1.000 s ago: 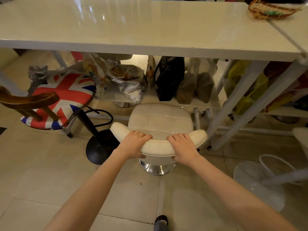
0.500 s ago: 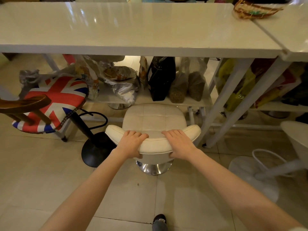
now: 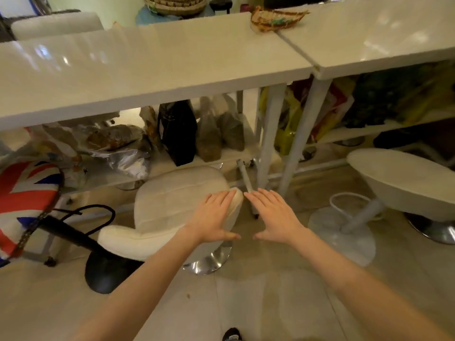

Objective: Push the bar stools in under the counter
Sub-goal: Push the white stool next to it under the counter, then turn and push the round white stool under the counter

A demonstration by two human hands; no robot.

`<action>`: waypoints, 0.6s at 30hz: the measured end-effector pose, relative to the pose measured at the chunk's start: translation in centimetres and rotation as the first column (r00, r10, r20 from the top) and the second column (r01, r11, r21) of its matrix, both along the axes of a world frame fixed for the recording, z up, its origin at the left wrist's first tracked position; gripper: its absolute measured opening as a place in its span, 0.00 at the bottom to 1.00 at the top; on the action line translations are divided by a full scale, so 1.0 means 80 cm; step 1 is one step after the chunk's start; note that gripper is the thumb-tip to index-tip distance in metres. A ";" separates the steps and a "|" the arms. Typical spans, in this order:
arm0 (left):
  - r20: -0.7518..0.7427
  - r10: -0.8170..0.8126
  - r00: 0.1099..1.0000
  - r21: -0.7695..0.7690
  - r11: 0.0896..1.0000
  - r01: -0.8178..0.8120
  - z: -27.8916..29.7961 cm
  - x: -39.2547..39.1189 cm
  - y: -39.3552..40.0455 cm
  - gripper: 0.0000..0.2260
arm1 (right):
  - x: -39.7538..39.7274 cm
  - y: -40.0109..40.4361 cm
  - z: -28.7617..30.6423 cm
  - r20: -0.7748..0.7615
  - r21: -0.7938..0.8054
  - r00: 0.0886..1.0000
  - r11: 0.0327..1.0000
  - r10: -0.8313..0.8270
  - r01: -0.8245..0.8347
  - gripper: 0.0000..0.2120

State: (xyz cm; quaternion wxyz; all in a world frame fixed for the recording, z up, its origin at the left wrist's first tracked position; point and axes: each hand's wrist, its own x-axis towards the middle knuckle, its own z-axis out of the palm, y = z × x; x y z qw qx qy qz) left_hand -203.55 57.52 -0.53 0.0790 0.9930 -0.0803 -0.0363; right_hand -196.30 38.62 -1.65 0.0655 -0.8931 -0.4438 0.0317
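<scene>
The cream padded bar stool stands on its chrome base just in front of the white counter, its seat partly under the edge. My left hand hovers flat over the right end of its low backrest, fingers spread; whether it touches the backrest I cannot tell. My right hand is open in the air to the right of the stool, holding nothing. A round white stool with a white disc base stands out from the counter at the right. A flag-patterned stool sits at the left.
Bags and packets crowd the low shelf under the counter. White counter legs stand between the cream and white stools. A woven basket rests on the countertop. The flag stool's black base lies close to the cream stool. My shoe shows below.
Both hands have let go of the cream stool's backrest and opened. The view has swung right, bringing the round white stool into view.
</scene>
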 end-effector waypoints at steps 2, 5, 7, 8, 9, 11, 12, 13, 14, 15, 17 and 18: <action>0.012 -0.066 0.998 -0.009 0.998 0.066 0.000 0.031 -0.045 0.51 | 0.014 -0.052 0.005 0.005 -0.027 0.996 0.996 -0.090 0.090 0.52; 0.032 -0.158 0.987 -0.005 0.987 0.158 0.003 0.071 -0.122 0.50 | 0.036 -0.138 0.011 0.009 -0.050 0.978 0.976 -0.211 0.211 0.51; 0.039 -0.209 0.977 -0.014 0.978 0.210 0.006 0.094 -0.176 0.49 | 0.049 -0.197 0.017 0.022 -0.045 0.958 0.957 -0.284 0.285 0.50; 0.041 -0.230 0.972 -0.017 0.973 0.231 0.008 0.105 -0.204 0.48 | 0.054 -0.227 0.020 0.020 -0.039 0.946 0.945 -0.323 0.323 0.50; 0.041 -0.248 0.968 -0.019 0.968 0.249 0.009 0.116 -0.232 0.48 | 0.058 -0.257 0.023 0.016 -0.032 0.934 0.933 -0.358 0.358 0.50; 0.044 -0.282 0.958 -0.032 0.958 0.284 0.010 0.137 -0.287 0.48 | 0.065 -0.314 0.028 0.018 -0.026 0.912 0.912 -0.410 0.410 0.50; 0.046 -0.297 0.954 -0.042 0.953 0.299 0.011 0.148 -0.313 0.48 | 0.068 -0.342 0.030 0.029 -0.018 0.904 0.904 -0.427 0.427 0.50; 0.051 -0.311 0.949 -0.051 0.948 0.314 0.012 0.158 -0.341 0.47 | 0.072 -0.370 0.032 0.042 -0.007 0.895 0.896 -0.444 0.444 0.50; 0.055 -0.325 0.944 -0.059 0.943 0.328 0.014 0.167 -0.368 0.47 | 0.074 -0.398 0.034 0.053 0.002 0.886 0.887 -0.461 0.461 0.50; 0.060 -0.336 0.940 -0.067 0.938 0.340 0.015 0.175 -0.394 0.47 | 0.076 -0.426 0.036 0.058 0.004 0.876 0.878 -0.479 0.479 0.50; 0.078 -0.348 0.934 -0.090 0.931 0.355 0.016 0.190 -0.444 0.47 | 0.078 -0.479 0.037 0.066 0.005 0.854 0.856 -0.516 0.517 0.50; 0.084 -0.352 0.932 -0.099 0.928 0.360 0.015 0.196 -0.468 0.47 | 0.078 -0.505 0.037 0.070 0.007 0.841 0.844 -0.536 0.537 0.50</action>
